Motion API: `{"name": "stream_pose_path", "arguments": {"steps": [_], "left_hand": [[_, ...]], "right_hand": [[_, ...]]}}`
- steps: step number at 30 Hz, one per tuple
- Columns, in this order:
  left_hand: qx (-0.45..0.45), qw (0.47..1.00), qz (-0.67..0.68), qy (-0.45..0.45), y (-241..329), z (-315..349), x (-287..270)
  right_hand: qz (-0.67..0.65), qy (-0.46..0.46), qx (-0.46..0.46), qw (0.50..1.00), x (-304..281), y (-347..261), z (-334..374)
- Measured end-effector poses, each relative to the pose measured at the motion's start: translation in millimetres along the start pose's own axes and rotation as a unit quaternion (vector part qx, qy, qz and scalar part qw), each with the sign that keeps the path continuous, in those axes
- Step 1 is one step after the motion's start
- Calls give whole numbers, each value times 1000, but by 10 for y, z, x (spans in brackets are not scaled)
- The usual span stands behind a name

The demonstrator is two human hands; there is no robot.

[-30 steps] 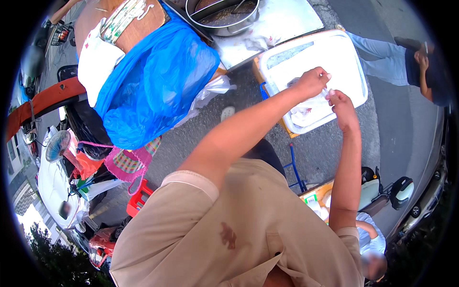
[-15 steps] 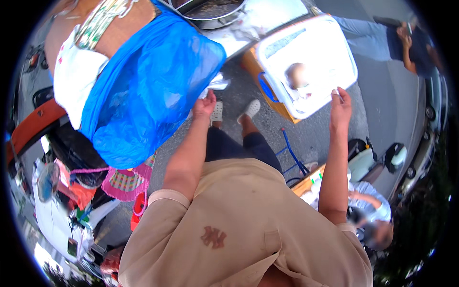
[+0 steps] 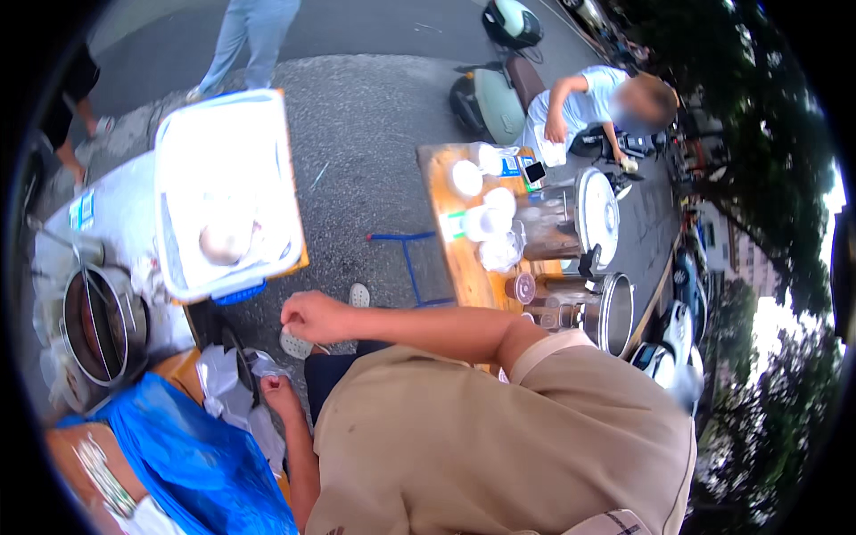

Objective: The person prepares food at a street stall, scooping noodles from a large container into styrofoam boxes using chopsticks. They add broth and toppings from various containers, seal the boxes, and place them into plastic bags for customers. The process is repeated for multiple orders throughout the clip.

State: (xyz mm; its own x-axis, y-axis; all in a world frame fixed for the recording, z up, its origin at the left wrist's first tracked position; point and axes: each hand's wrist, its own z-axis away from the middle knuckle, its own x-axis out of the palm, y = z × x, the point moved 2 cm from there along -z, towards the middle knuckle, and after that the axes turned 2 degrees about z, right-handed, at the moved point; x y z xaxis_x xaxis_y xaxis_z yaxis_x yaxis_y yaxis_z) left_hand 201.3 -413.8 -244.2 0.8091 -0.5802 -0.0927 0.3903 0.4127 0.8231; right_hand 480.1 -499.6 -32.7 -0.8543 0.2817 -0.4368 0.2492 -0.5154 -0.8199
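My left hand (image 3: 280,394) is closed on the edge of a thin whitish plastic bag (image 3: 266,364), beside more crumpled bags (image 3: 234,388) hanging by the cart. Stretched across in front of my body, my right hand (image 3: 314,317) has its fingers curled together; whatever they may hold is hidden. Beyond it stands a white plastic tub (image 3: 165,223) with a blue handle (image 3: 239,294). Inside the tub lies a rounded brownish thing (image 3: 223,241), blurred, on something white.
A large blue plastic bag (image 3: 205,464) drapes at the lower left, below a round divided metal pot (image 3: 105,325). At right, a wooden table (image 3: 455,259) carries cups and drink containers. A person (image 3: 588,107) sits behind it, near a scooter (image 3: 495,102). Another person's legs (image 3: 254,40) show beyond the tub.
My view has swung to the right, bringing the drinks table into sight. My right hand has come away from the tub's edge toward my left hand, which stays at the bags.
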Motion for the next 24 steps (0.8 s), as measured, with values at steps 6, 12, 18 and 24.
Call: {"name": "stream_pose_path", "arguments": {"steps": [6, 12, 18, 24], "left_hand": [[199, 927, -53, -314, 2511, 311, 1756], [113, 914, 66, -385, 3346, 419, 3352], [136, 852, 30, -505, 3626, 647, 4626], [135, 832, -36, -537, 3634, 656, 5036]], "right_hand": [[-86, 154, -87, 980, -1092, 421, 477], [-436, 172, 105, 877, -2203, 1200, 1115], [-710, 271, 38, 649, -2670, 1847, 1632], [-680, 177, -30, 711, -2876, 1901, 1739]]}}
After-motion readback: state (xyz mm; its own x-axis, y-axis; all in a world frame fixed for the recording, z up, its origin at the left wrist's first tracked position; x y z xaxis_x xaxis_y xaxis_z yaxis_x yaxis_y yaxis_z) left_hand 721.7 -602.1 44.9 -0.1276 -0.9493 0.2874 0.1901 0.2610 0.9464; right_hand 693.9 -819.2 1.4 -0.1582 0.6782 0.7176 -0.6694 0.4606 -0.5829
